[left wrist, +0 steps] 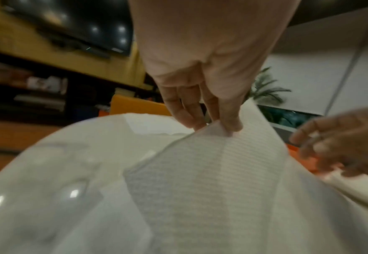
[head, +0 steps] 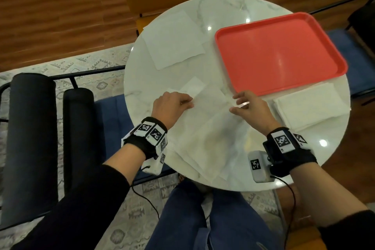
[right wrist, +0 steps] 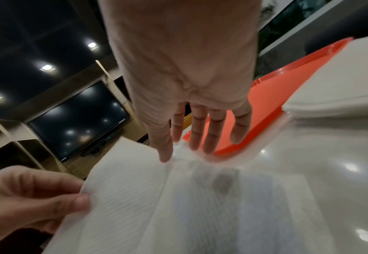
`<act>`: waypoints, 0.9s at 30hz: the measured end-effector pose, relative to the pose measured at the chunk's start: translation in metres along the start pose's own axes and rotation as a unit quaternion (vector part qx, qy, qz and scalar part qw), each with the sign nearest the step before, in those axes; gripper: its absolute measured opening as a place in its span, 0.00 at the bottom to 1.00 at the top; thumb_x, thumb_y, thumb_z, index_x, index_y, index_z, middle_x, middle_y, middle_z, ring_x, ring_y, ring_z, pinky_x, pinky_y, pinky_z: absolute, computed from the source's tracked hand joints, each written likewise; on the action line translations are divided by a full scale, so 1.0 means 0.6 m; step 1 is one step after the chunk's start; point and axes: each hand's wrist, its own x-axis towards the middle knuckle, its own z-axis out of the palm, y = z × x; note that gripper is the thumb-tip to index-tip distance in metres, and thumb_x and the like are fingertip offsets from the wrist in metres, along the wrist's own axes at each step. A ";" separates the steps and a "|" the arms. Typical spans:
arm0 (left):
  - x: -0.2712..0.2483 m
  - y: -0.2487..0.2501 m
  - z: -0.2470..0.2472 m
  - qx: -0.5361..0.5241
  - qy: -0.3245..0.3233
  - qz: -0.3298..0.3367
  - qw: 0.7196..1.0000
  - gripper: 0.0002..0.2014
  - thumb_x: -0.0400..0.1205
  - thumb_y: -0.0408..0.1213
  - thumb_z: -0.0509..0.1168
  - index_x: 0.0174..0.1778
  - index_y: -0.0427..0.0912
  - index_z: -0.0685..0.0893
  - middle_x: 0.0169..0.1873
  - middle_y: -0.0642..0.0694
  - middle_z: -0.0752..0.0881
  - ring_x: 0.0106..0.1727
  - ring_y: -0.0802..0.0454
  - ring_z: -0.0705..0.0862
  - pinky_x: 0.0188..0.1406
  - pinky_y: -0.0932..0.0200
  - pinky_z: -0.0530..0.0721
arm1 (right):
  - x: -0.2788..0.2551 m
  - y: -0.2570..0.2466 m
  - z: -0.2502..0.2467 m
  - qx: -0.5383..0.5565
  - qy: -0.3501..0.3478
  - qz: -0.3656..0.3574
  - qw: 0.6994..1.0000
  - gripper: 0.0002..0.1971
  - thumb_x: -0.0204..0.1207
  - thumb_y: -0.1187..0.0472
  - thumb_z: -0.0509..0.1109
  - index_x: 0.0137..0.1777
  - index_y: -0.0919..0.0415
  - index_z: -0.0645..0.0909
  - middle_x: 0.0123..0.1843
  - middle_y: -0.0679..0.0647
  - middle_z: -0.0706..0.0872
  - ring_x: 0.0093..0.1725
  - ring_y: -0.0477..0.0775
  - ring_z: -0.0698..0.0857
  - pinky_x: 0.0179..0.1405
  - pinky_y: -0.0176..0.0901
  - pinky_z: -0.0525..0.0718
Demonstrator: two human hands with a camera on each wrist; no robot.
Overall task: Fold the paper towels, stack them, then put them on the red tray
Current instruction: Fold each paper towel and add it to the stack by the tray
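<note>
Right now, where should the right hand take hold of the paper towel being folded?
At the paper towel's far right corner, beside the red tray, coming from the right. The left hand pinches the far left corner, and the right hand hovers open there.

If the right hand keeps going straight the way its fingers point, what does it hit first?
Most likely the near rim of the red tray: the right hand has its fingers extended just short of it, above the paper towel. Depth is unclear.
</note>
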 end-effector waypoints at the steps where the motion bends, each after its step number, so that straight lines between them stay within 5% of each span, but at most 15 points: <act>1: 0.000 0.004 -0.002 0.044 0.008 0.016 0.999 0.12 0.81 0.54 0.64 0.56 0.57 0.87 0.48 0.50 0.90 0.52 0.46 0.86 0.49 0.53 0.81 | 0.003 -0.003 -0.006 -0.022 0.000 -0.008 1.000 0.20 0.71 0.57 0.77 0.62 0.53 0.77 0.58 0.55 0.82 0.51 0.56 0.82 0.50 0.48 0.82; 6: 0.000 0.026 -0.013 0.122 0.040 0.109 0.986 0.12 0.85 0.49 0.60 0.57 0.55 0.88 0.46 0.46 0.91 0.47 0.40 0.88 0.42 0.48 0.82 | 0.004 -0.068 -0.018 -0.194 -0.037 -0.136 0.971 0.43 0.67 0.51 0.77 0.78 0.34 0.57 0.73 0.55 0.69 0.70 0.59 0.70 0.68 0.64 0.69; 9: -0.007 0.051 -0.032 0.096 0.020 0.161 0.982 0.13 0.85 0.50 0.59 0.58 0.54 0.86 0.48 0.53 0.90 0.48 0.47 0.87 0.45 0.49 0.82 | 0.012 -0.106 -0.017 -0.296 -0.078 -0.159 0.939 0.27 0.69 0.48 0.75 0.69 0.37 0.73 0.75 0.50 0.70 0.73 0.56 0.68 0.67 0.64 0.62; 11: -0.013 0.055 -0.047 0.071 0.000 0.146 0.987 0.13 0.84 0.52 0.59 0.58 0.54 0.83 0.47 0.55 0.88 0.48 0.51 0.85 0.46 0.52 0.81 | 0.016 -0.115 -0.030 -0.268 -0.090 -0.150 0.947 0.12 0.72 0.49 0.74 0.55 0.47 0.84 0.59 0.51 0.84 0.63 0.57 0.79 0.62 0.58 0.69; 14: -0.020 0.029 -0.067 -0.001 -0.061 0.080 0.995 0.11 0.79 0.51 0.66 0.52 0.51 0.85 0.43 0.50 0.88 0.46 0.48 0.84 0.48 0.47 0.83 | 0.008 -0.109 -0.069 -0.130 -0.091 -0.139 0.977 0.08 0.71 0.54 0.76 0.43 0.58 0.86 0.37 0.58 0.88 0.41 0.52 0.84 0.45 0.50 0.78; 16: -0.024 0.012 -0.084 -0.122 -0.095 0.042 0.987 0.09 0.77 0.47 0.71 0.44 0.45 0.88 0.38 0.43 0.89 0.42 0.45 0.85 0.48 0.44 0.84 | -0.005 -0.106 -0.096 -0.034 -0.125 -0.109 0.986 0.05 0.69 0.59 0.78 0.41 0.59 0.88 0.34 0.52 0.89 0.35 0.44 0.83 0.37 0.41 0.79; 19: -0.019 0.010 -0.103 -0.234 -0.148 0.013 0.961 0.10 0.74 0.41 0.74 0.43 0.38 0.89 0.39 0.37 0.89 0.37 0.50 0.85 0.40 0.60 0.84 | -0.008 -0.094 -0.115 0.065 -0.199 -0.055 0.976 0.03 0.70 0.65 0.78 0.42 0.60 0.87 0.33 0.46 0.89 0.33 0.41 0.86 0.32 0.30 0.81; 21: -0.006 0.012 -0.101 -0.238 -0.162 -0.004 0.958 0.09 0.73 0.40 0.75 0.45 0.40 0.90 0.39 0.40 0.89 0.36 0.57 0.84 0.36 0.68 0.82 | 0.004 -0.081 -0.110 0.081 -0.205 -0.035 0.975 0.03 0.71 0.66 0.76 0.44 0.61 0.86 0.35 0.49 0.90 0.34 0.43 0.87 0.33 0.31 0.83; 25: 0.031 -0.006 -0.057 -0.203 -0.155 -0.032 0.966 0.11 0.74 0.40 0.75 0.47 0.37 0.90 0.39 0.39 0.90 0.37 0.53 0.84 0.43 0.57 0.81 | 0.051 -0.038 -0.066 0.017 -0.159 -0.012 0.987 0.06 0.74 0.67 0.74 0.38 0.56 0.84 0.33 0.50 0.86 0.30 0.39 0.83 0.33 0.33 0.79; 27: 0.040 -0.023 -0.024 -0.173 -0.140 -0.045 0.974 0.09 0.75 0.40 0.74 0.44 0.37 0.90 0.36 0.43 0.89 0.36 0.53 0.83 0.41 0.62 0.79 | 0.071 -0.014 -0.042 -0.027 -0.132 -0.002 0.991 0.04 0.73 0.65 0.74 0.39 0.56 0.86 0.36 0.51 0.86 0.36 0.47 0.84 0.38 0.39 0.80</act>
